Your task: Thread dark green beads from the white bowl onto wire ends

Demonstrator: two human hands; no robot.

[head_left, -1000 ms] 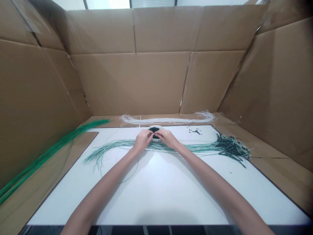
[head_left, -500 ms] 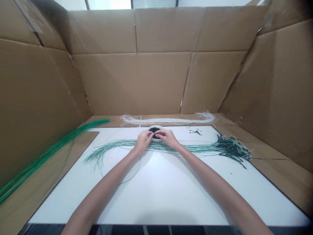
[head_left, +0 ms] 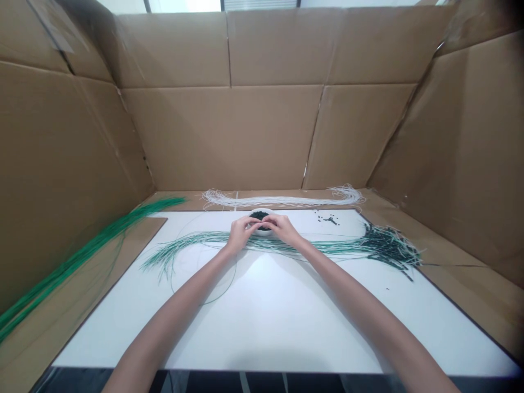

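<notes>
Over the near rim of a white bowl (head_left: 267, 233) filled with small dark beads (head_left: 258, 215), my two hands meet fingertip to fingertip. My left hand (head_left: 240, 233) is closed in a pinch on a thin green cord (head_left: 229, 288), whose loose loop curves across the table below it. Closed in a pinch as well, my right hand (head_left: 282, 228) touches the left fingertips; whatever lies in its grip is too small to make out. Under both wrists runs a bundle of green cords (head_left: 327, 247), its right end thick with dark beaded strands (head_left: 388, 245).
Loose dark beads (head_left: 331, 220) lie right of the bowl. Behind it stretches a bundle of white cords (head_left: 278, 201). A thick green cord bundle (head_left: 102, 234) lies at the left on cardboard. Cardboard walls (head_left: 221, 136) enclose the white table (head_left: 262, 311) on three sides.
My hands stay at the bowl, with the fingertips drawn slightly closer together. The whole view has shifted a little; nothing else has visibly moved.
</notes>
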